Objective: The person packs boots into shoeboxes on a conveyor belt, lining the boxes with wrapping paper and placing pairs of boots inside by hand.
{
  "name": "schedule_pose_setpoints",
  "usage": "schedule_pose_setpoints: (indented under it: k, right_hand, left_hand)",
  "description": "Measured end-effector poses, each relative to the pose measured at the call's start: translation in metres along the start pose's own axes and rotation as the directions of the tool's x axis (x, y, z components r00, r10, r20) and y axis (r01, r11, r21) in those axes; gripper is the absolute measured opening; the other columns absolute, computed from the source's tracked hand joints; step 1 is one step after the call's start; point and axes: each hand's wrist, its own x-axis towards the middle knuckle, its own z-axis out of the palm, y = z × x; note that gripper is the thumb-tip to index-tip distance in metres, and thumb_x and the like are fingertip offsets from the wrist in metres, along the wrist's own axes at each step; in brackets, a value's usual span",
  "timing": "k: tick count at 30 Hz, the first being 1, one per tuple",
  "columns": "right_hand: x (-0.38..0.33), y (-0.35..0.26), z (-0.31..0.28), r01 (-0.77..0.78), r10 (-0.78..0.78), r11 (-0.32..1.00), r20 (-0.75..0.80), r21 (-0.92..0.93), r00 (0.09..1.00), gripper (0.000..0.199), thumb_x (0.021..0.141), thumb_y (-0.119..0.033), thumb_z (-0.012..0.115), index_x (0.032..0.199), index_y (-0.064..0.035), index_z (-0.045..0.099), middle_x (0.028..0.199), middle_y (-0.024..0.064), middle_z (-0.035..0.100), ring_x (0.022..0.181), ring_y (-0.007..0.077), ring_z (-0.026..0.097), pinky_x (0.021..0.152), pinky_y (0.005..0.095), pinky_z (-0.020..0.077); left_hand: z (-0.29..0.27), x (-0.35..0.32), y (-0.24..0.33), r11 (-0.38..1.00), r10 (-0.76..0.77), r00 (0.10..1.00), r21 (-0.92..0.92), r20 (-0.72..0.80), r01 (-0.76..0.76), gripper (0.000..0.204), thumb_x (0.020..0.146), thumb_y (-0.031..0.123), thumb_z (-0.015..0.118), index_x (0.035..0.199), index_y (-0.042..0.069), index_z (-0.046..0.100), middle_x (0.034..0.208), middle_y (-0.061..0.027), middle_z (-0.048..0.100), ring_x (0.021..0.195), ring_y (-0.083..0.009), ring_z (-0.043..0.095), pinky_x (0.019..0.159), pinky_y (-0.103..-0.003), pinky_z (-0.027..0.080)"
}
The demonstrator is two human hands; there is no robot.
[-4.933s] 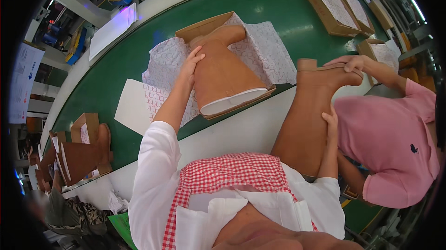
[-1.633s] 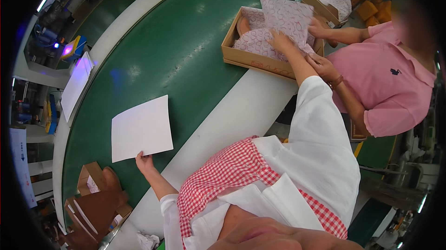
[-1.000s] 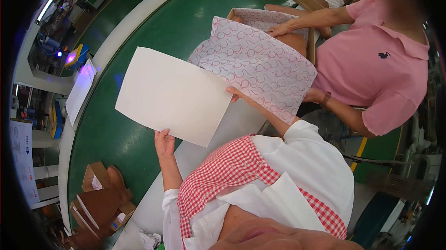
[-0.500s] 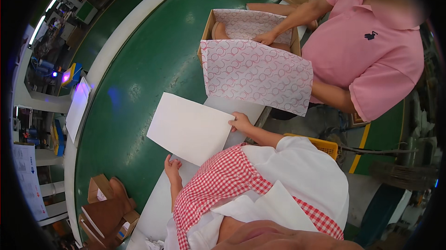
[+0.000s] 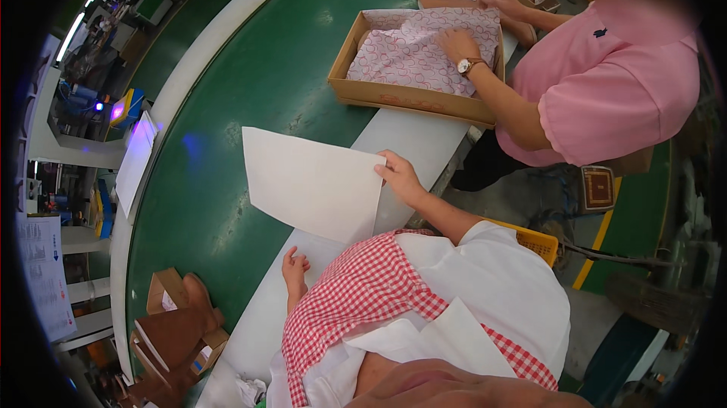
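My right hand (image 5: 400,178) pinches the right corner of a blank white sheet of paper (image 5: 310,184). The sheet spans the green work surface and the white ledge, its far edge slightly curved. Below its near edge, my left hand (image 5: 295,264) is apart from the paper and holds nothing, with the fingers loosely bent and spread. Beyond the sheet stands an open cardboard box (image 5: 413,97) lined with red-patterned tissue paper (image 5: 405,52). A co-worker's watch-wearing hand (image 5: 458,46) lies on that tissue.
Brown boots (image 5: 170,336) lie with a cardboard box at the lower left. More brown footwear (image 5: 519,29) is behind the lined box, near the co-worker's other hand. Further boxes stand at the far end. A yellow basket (image 5: 536,243) sits right of my arm, and crumpled paper (image 5: 250,390) lies near the ledge's bottom.
The sheet has tilted and shifted slightly away with my right hand. The co-worker has folded the tissue flap into the box, and the box's near side now shows.
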Motion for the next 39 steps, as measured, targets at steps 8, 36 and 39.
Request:
schedule_pose_setpoints:
  k: [8,36,39]
  right_hand:
    - [0.019,-0.068,-0.044,0.273,-0.238,0.941,-0.182,0.200,0.954,0.022,0.091,-0.005,0.053,0.112,0.0007,0.054,0.095,0.0026,0.062,0.085,0.0074,0.056,0.079,0.0227,0.0430]
    - [-0.023,-0.244,-0.098,0.716,-0.894,0.446,-0.230,-0.537,0.384,0.021,0.089,0.004,0.054,0.107,-0.0025,0.061,0.088,0.0040,0.066,0.080,0.0096,0.057,0.069,0.0238,0.0444]
    - [-0.013,-0.250,-0.120,0.631,-0.943,-0.009,0.216,-0.776,0.252,0.026,0.080,0.007,0.057,0.102,-0.0055,0.064,0.085,0.0066,0.066,0.074,0.0166,0.059,0.067,0.0291,0.0456]
  left_hand:
    - [-0.003,-0.007,-0.012,0.992,0.123,0.992,-0.015,0.023,-0.123,0.034,0.084,0.004,0.055,0.118,-0.001,0.054,0.079,-0.0031,0.056,0.069,-0.0103,0.053,0.064,-0.023,0.046]
    - [-0.001,-0.014,-0.012,0.989,0.149,0.986,-0.008,-0.070,-0.150,0.025,0.084,0.001,0.051,0.106,0.002,0.062,0.076,-0.0050,0.059,0.062,-0.0103,0.055,0.056,-0.023,0.048]
    - [0.001,-0.012,-0.011,0.986,0.157,0.986,-0.048,-0.065,-0.160,0.024,0.084,0.001,0.051,0.105,0.002,0.063,0.076,-0.0050,0.059,0.062,-0.0103,0.055,0.057,-0.023,0.048]
